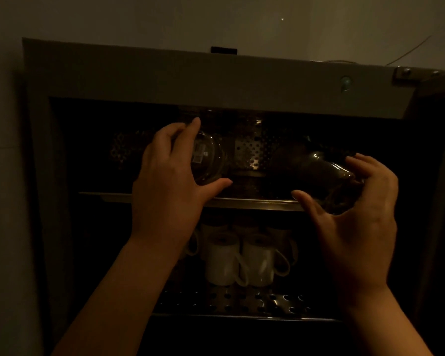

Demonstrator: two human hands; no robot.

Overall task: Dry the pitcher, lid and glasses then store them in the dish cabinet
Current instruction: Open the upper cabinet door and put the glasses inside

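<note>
I am reaching with both hands into the open dish cabinet (216, 78), which is very dim inside. My left hand (172, 176), at about ten o'clock from the middle of the view, is curled round a clear glass (208, 160) lying on its side, its base toward me and a small label showing through it; my fingertips sit on top and my thumb lies under it. My right hand (362, 199), at about three o'clock, curls round a second clear glass piece (326, 165), thumb below and fingers over the far end. In this light I cannot tell whether that piece is the pitcher or another glass. Both pieces are level with the upper shelf (242, 201), just above its metal front rail, and I cannot tell whether either touches it. Behind them, at twelve o'clock, the cabinet's perforated metal back panel (252, 152) catches some light.

The lower perforated shelf (229, 301), at six o'clock, holds a group of white mugs (239, 258) packed closely together, the front two with handles toward the right.
</note>
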